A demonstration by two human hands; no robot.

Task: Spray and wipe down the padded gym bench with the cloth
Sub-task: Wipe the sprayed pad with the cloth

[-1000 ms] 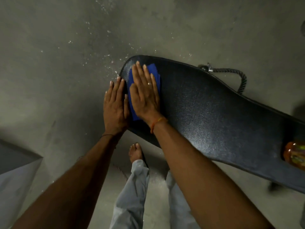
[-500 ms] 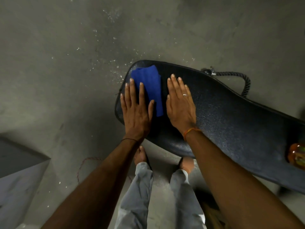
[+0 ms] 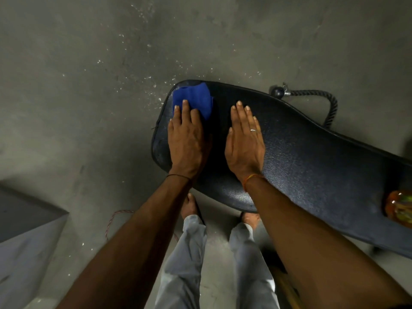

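Note:
The black padded bench (image 3: 312,163) runs from upper middle down to the right edge. A blue cloth (image 3: 196,99) lies bunched at its rounded far-left end. My left hand (image 3: 187,141) presses down on the near part of the cloth, fingers flat on it. My right hand (image 3: 245,143) rests flat on the bare padding just right of the cloth, holding nothing, a ring on one finger. An orange spray bottle (image 3: 399,206) lies on the bench at the right edge, partly cut off.
Grey concrete floor with white specks surrounds the bench. A black rope handle with a metal clip (image 3: 330,103) lies behind it. A grey box corner (image 3: 24,230) sits at lower left. My bare feet (image 3: 189,206) and a thin reddish cord (image 3: 111,221) are below the bench edge.
My right hand came off the cloth and moved right onto bare padding. My left hand moved from the bench's edge onto the cloth, which is now bunched toward the bench end.

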